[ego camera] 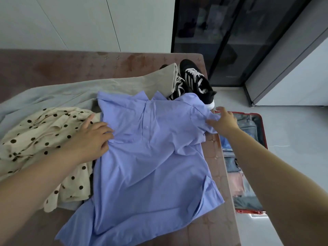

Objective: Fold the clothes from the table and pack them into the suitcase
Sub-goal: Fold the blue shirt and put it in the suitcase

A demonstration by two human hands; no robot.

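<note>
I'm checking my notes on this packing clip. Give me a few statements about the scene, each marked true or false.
1. The blue shirt lies spread on the table. True.
2. The suitcase is closed. False: it lies open on the floor.
3. The left hand and the right hand both touch the blue shirt. True.
4. The polka-dot garment is already packed. False: it lies on the table.
5. The sneakers stand on the floor. False: they sit on the table.
</note>
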